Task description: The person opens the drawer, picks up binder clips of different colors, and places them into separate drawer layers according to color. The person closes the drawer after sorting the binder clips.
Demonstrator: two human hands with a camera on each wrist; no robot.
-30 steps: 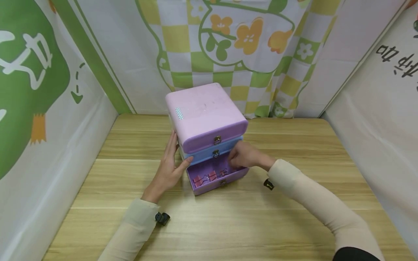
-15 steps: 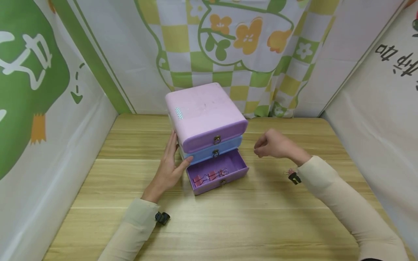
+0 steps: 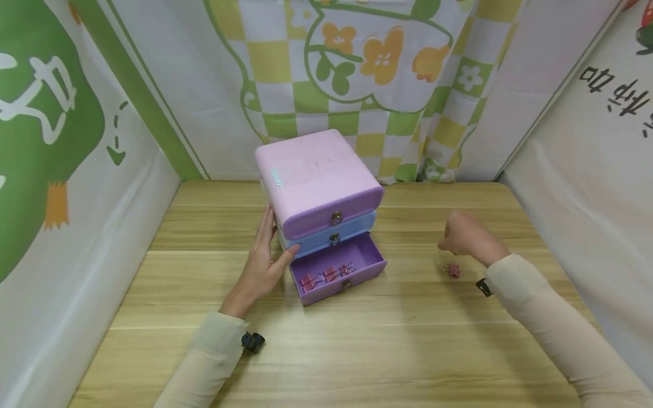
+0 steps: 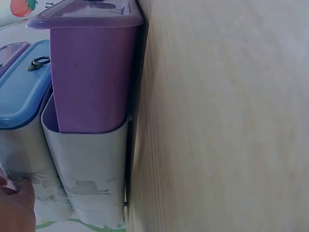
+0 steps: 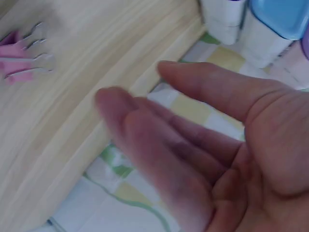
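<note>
A small chest of drawers point(image 3: 318, 175) stands on the table, pink on top, with a blue middle drawer point(image 3: 352, 228). Its bottom purple drawer point(image 3: 368, 249) is pulled out, and several pink binder clips point(image 3: 330, 274) lie inside. My left hand point(image 3: 259, 272) rests along the chest's left side, fingers straight, thumb by the blue drawer's front. To the right, my right hand point(image 3: 471, 238) is above the table. Its fingers point(image 5: 154, 145) are loosely bent and hold nothing in the right wrist view. Close by on the wood lie pink binder clips point(image 3: 453, 270), also seen in the right wrist view.
The wooden table point(image 3: 388, 351) has fabric walls on its left and right, and a checked curtain point(image 3: 357, 119) hangs right behind the chest. In the left wrist view, the purple drawer point(image 4: 91, 77) sticks out of its white casing point(image 4: 91, 169).
My right hand has come out of the purple drawer and moved right, over the table beside the loose pink clips. My left hand stays against the chest.
</note>
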